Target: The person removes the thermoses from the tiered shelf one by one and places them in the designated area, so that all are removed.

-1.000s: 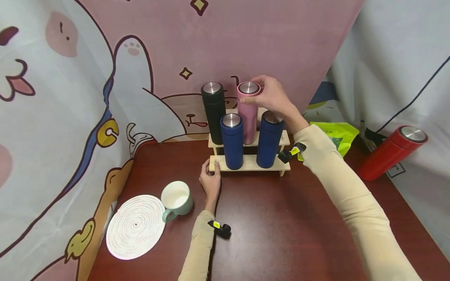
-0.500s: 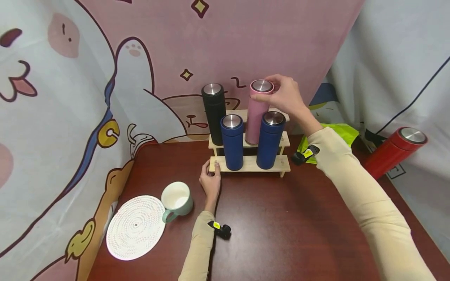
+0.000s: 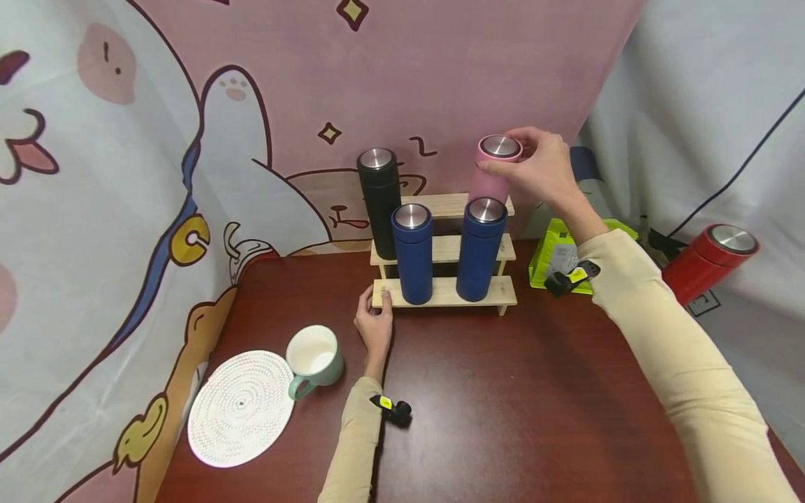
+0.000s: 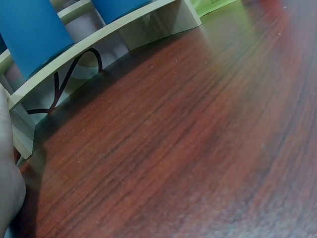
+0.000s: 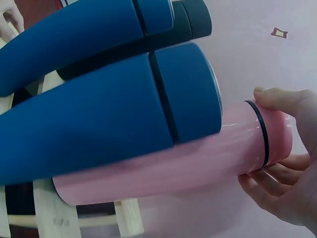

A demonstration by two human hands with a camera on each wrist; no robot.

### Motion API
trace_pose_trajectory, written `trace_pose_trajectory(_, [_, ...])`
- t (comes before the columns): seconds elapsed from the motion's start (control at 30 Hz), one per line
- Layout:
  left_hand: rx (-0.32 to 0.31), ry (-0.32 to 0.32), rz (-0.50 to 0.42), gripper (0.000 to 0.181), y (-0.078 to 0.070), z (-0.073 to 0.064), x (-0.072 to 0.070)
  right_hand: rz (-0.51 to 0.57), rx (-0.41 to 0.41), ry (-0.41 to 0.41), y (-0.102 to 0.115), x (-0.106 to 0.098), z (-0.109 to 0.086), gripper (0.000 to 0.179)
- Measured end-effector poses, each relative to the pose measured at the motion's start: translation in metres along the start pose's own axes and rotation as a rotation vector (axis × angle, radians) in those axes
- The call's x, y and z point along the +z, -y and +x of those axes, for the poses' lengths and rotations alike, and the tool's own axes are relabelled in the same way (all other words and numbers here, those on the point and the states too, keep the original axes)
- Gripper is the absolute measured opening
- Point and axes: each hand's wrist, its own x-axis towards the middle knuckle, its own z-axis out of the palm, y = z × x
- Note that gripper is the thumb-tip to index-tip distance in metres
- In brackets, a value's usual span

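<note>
My right hand (image 3: 546,166) grips the pink thermos (image 3: 489,183) around its lid, fingers and thumb on opposite sides. In the right wrist view the pink thermos (image 5: 193,171) stands at the right end of the wooden tiered rack (image 3: 445,290), its base over the middle step and partly hidden behind a blue thermos (image 3: 481,251). Another blue thermos (image 3: 413,257) stands on the front step, and a black thermos (image 3: 380,209) on the middle step at left. With thumb on top, my left hand (image 3: 374,325) holds the left end of the front step.
A light green mug (image 3: 314,356) and a round white woven mat (image 3: 242,409) lie to the left on the dark table. Right of the rack stand a bright green pouch (image 3: 556,255) and a red thermos (image 3: 711,262), with a black cable (image 3: 742,168) behind. Printed cloth hangs around.
My right hand has moved the pink thermos rightward, from the middle of the rack to behind the right blue thermos. My left hand stays on the rack's end.
</note>
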Motion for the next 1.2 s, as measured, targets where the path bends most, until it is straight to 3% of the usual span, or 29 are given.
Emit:
trace_pose_trajectory(0.27, [-0.009, -0.001, 0.003, 0.038, 0.001, -0.001, 0.000, 0.093, 0.022, -0.118, -0.019, -0.017, -0.006, 0.072])
trace_pose_trajectory(0.47, [0.000, -0.005, 0.015, 0.037, 0.003, 0.000, 0.001, 0.156, -0.018, -0.160, -0.037, -0.033, -0.012, 0.065])
trace_pose_trajectory(0.8, [-0.011, -0.003, 0.008, 0.037, 0.001, -0.001, 0.001, 0.106, -0.009, -0.226, -0.054, -0.062, -0.035, 0.058])
trace_pose_trajectory(1.2, [-0.026, 0.002, -0.005, 0.039, 0.000, 0.000, 0.000, -0.013, 0.088, -0.188, -0.079, -0.093, -0.076, 0.061])
